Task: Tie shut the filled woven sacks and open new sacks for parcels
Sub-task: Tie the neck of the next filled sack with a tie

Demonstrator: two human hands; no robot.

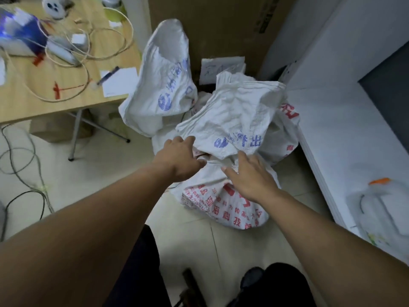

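over on the left stands a pale wooden bench [66,100], cluttered with loops of cream cord [106,41], a red plastic tie [58,90] and a white sheet of paper [124,82] with a blue pen [108,77] lying across its corner. below it, grey cables [22,165] trail over the pale tiled floor [106,173].

just beside the bench edge an upright white woven sack [163,85] with blue print leans against a tall brown cardboard box [221,29], its mouth gaping at the top.

the person's left hand [181,160] reaches forward with fingers stretched out and holding nothing, the tips touching the near edge of a crumpled white woven sack [239,111] with blue characters. that sack lies heaped on the floor between the upright one and the right wall, folded over on itself. under it, and nearer the person, sits a red-printed white woven sack [221,202], bulging and resting on the tiles.

the right hand [250,178] lies palm down on that heap, fingers spread and flat, gripping nothing, its forefinger touching the fold of the blue-lettered sack.

along the right runs a white bench [345,134], carrying a blurred white plastic bag [376,209] with an orange bit on top. the person's dark trousers [141,273] show at the bottom.
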